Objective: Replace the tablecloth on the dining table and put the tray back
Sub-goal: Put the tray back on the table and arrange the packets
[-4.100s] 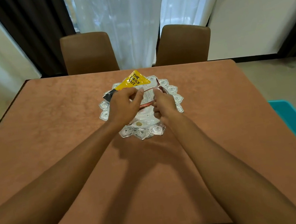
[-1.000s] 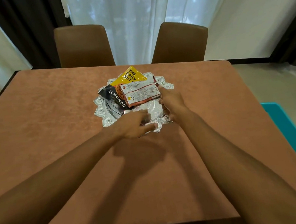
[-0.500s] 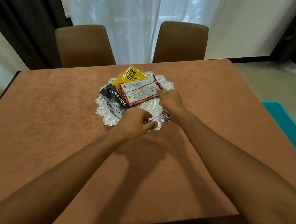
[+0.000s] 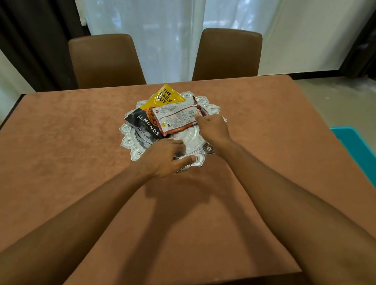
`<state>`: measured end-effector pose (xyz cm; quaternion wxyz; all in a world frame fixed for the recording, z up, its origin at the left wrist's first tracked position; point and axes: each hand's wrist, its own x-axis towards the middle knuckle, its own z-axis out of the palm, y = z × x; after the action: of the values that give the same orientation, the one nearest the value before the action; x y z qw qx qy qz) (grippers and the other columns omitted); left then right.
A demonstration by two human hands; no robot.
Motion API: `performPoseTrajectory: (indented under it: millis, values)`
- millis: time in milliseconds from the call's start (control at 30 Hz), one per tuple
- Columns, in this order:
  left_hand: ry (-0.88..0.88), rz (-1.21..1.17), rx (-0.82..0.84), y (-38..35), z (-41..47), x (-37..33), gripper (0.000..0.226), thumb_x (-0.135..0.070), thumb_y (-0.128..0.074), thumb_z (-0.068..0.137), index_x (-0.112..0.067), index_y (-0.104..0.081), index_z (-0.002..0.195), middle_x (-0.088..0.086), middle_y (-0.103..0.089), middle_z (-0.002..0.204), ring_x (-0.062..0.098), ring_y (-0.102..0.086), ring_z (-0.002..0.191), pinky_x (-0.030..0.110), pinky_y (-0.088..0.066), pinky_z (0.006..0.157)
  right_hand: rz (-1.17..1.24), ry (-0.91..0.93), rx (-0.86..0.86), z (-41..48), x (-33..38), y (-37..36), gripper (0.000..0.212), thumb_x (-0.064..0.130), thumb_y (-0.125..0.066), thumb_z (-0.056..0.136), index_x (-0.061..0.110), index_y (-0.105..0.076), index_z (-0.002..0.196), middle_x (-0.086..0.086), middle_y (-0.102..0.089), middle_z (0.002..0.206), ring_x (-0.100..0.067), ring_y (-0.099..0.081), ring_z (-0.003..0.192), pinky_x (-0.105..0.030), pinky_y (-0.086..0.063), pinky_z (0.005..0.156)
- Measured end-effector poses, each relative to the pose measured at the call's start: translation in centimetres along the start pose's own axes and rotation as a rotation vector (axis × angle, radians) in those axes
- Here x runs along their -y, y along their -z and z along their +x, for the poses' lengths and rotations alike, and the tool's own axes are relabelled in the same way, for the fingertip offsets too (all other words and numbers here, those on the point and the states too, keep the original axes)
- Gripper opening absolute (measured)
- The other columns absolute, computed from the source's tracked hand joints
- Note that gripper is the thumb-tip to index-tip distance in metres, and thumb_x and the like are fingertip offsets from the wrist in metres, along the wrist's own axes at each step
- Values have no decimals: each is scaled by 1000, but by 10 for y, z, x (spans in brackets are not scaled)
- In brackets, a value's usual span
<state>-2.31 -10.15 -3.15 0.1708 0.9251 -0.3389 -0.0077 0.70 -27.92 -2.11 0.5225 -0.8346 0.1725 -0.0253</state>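
From my feed, the left hand (image 4: 163, 157) covers the near rim of the silver tray (image 4: 130, 140), so I cannot tell whether its fingers grip the rim or only rest on it. The right hand (image 4: 212, 130) hides the tray's right side and one corner of the white-and-red packet (image 4: 175, 118); its grasp cannot be confirmed. The packet's small print is too fine to read. The yellow packet (image 4: 166, 96) is partly buried under the others, its lettering cut short. The black almonds packet (image 4: 146, 126) disappears beneath the left hand. The teal mat (image 4: 373, 169) is partly masked by the tablecloth (image 4: 62, 162) edge. Both chair (image 4: 105, 61) seats lie behind the table.
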Motion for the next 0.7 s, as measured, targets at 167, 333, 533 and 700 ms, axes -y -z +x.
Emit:
performPoseTrajectory:
  millis: [167, 333, 533, 700]
  values:
    - [-39, 63, 2, -4, -1, -1, 64, -63, -28, 101, -18, -68, 80, -4, -66, 82, 14, -58, 82, 38, -48, 80, -25, 8, -6, -2, 2, 0, 55, 39, -57, 98, 18, -43, 48, 3, -45, 49, -18, -42, 51, -34, -34, 58]
    - [43, 17, -4, -5, -3, -9, 53, -54, -40, 98, -18, -60, 64, -2, -61, 63, 15, -56, 63, 39, -48, 63, -46, 15, -6, -3, 4, -1, 56, 38, -56, 99, 17, -42, 49, 2, -44, 50, -18, -42, 52, -34, -33, 58]
    - [208, -243, -55, 1, -6, -15, 24, -37, -70, 91, -19, -80, 103, -5, -78, 99, 4, -68, 83, 25, -51, 72, -53, 23, -10, -4, 5, -2, 59, 38, -57, 99, 17, -41, 46, 4, -42, 46, -18, -40, 50, -34, -34, 58]
    - [287, -332, -48, 0, 0, -14, 28, -31, -78, 85, -17, -78, 109, -5, -76, 106, -7, -60, 82, 0, -36, 65, -66, 33, -13, -6, 6, -2, 59, 36, -57, 99, 17, -39, 46, 5, -40, 45, -17, -39, 49, -34, -33, 58]
